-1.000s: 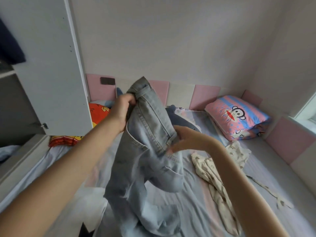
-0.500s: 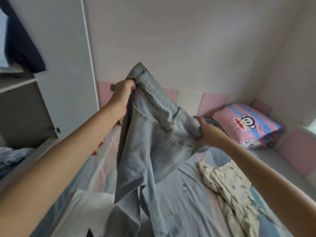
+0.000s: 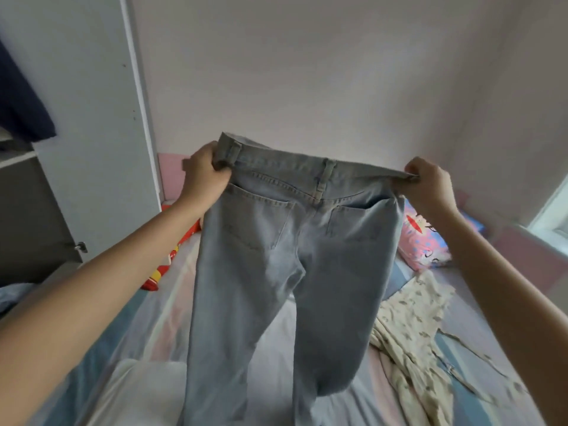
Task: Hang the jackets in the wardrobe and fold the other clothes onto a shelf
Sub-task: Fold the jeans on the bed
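Matt denim jeans [image 3: 285, 259]; cotton bedsheet [image 3: 159, 327]

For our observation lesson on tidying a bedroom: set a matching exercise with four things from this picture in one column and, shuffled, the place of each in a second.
1 jeans
2 cream patterned garment
3 pink pillow
4 navy garment

A inside the wardrobe, upper left
B held up by the waistband
C crumpled on the bed
D at the far end, partly behind the jeans

Pairs: 1-B, 2-C, 3-D, 4-A
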Demonstrator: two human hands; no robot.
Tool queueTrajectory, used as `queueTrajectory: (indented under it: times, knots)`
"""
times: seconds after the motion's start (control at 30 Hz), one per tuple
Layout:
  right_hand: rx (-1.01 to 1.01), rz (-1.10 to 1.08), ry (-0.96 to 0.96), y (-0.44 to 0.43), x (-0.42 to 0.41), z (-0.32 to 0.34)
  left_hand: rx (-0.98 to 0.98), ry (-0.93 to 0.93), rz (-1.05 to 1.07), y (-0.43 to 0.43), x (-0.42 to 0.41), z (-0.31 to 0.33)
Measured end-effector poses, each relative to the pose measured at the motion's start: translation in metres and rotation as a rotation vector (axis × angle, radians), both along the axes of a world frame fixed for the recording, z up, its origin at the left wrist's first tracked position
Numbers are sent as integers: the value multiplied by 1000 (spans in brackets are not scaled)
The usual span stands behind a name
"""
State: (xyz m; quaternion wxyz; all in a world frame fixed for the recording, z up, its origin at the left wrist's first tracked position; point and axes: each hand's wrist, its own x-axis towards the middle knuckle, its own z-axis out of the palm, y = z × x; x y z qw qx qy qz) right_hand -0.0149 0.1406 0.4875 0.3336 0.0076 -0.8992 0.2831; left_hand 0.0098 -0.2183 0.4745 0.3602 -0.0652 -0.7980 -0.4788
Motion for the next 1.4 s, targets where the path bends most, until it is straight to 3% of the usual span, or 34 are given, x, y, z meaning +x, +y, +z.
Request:
queueTrajectory:
  times: [0.1,0.23,0.33,0.43,0.53,0.6,0.7,0.83,0.93,1.0,1.1,1.27,1.4]
  knots:
    - [45,236,-289,6,3,-35,-148,-255,42,4,-9,-40]
    - [442,485,-892,-2,41,-140,-194,-828,-74,16,20,-136]
    - [578,601,-1409,-7,95,-226,-416,-1188,-386,18,61,-200]
    - [561,584,-1939,-3,120,-252,-637,-1427,-761,8,73,-219]
    - [496,575,-2190,-2,122,-246,-559,-1618,-1009,8,76,-222]
    - [437,561,-2205,-3,113,-242,-615,-1607,-1054,5,68,-230]
    - [267,357,-1963,8,80,-239,-703,-1387,-834,3,41,-229]
    - [25,40,-1217,16,0,-187,-494,-895,-301,15,-29,-178]
    - [-3,-97,-602,7,-61,-88,-428,-524,-120,27,-94,-74]
    - [-183,-103,-270,4,-81,-26,-412,-297,-28,32,-120,-8]
    - [-303,-87,65,6,-95,45,-325,-8,61,34,-140,75]
    - [-179,-55,251,5,-86,94,-235,161,104,25,-137,117]
    - [-102,-25,148,17,-76,47,-258,46,58,11,-135,63]
